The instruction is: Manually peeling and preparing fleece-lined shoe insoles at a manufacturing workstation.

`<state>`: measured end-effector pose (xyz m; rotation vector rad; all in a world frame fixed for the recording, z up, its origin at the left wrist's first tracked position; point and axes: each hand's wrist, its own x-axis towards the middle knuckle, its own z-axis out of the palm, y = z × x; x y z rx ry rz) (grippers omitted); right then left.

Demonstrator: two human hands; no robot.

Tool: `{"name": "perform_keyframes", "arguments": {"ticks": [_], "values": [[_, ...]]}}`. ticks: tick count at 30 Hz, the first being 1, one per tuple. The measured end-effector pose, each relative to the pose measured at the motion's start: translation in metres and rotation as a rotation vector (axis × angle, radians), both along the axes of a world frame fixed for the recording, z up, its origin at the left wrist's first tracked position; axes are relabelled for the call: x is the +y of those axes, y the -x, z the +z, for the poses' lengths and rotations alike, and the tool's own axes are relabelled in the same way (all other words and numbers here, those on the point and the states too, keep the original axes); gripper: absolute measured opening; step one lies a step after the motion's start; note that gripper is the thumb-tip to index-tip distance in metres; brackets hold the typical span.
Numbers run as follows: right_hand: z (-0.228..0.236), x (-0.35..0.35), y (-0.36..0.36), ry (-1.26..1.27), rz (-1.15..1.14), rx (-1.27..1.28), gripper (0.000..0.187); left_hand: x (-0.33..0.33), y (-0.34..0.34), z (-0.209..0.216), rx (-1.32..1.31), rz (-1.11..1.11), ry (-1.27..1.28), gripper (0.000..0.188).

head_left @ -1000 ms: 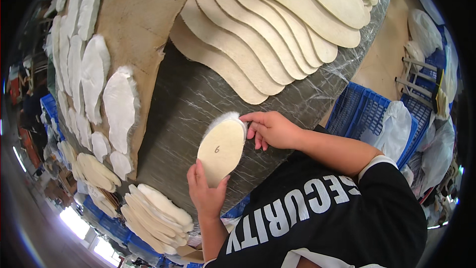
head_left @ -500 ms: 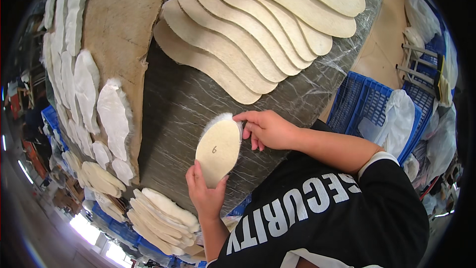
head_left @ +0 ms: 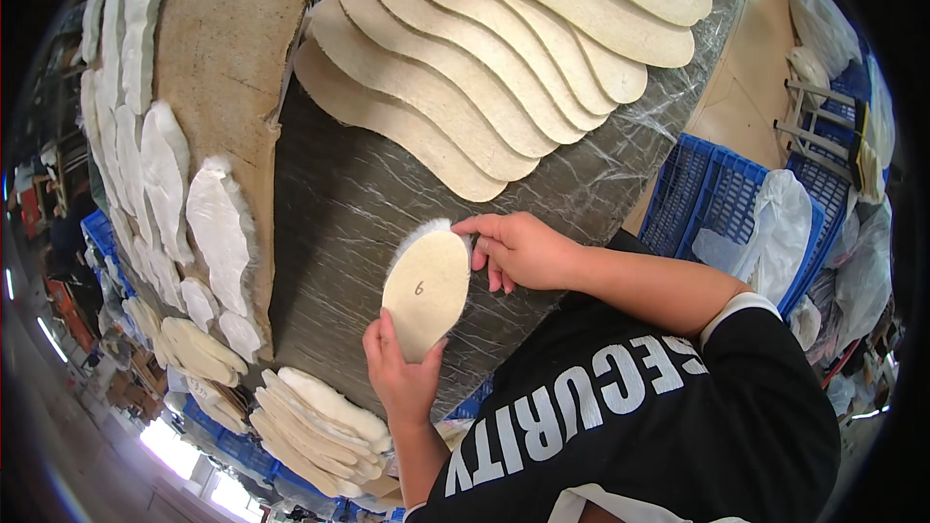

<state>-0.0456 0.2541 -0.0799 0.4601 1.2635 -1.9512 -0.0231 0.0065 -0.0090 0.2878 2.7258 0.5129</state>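
Observation:
A tan shoe insole (head_left: 427, 289) with white fleece along its edge lies on the dark wrapped worktable (head_left: 329, 223), held at both ends. My left hand (head_left: 399, 375) grips its near end from below. My right hand (head_left: 520, 250) pinches its far end, fingers on the fleece edge. A small handwritten mark shows on the insole's tan face.
A fanned row of several tan insoles (head_left: 484, 68) covers the table's far side. Fleece-side-up insoles (head_left: 218, 232) line a tan board (head_left: 232, 48) on the left. More insoles are stacked (head_left: 320, 421) at the near left. Blue crates (head_left: 712, 203) with plastic bags stand right.
Both hands stay on the insole; it has shifted slightly along the table and the view has drifted a little. Nothing was let go.

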Motion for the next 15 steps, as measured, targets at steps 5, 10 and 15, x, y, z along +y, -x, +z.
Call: {"name": "perform_keyframes", "arguments": {"ticks": [5, 10, 15], "values": [[0.0030, 0.0019, 0.0010, -0.003, 0.007, 0.010, 0.043, 0.0019, 0.0003, -0.0009, -0.008, 0.006, 0.015, 0.084], [0.0011, -0.0011, -0.0007, -0.004, -0.027, 0.009, 0.039, 0.0017, 0.0013, -0.0016, -0.006, -0.002, 0.021, 0.085], [0.0015, -0.0015, -0.0012, -0.017, -0.039, 0.022, 0.039, -0.0002, 0.0020, -0.0019, -0.020, 0.014, 0.021, 0.087]]}}
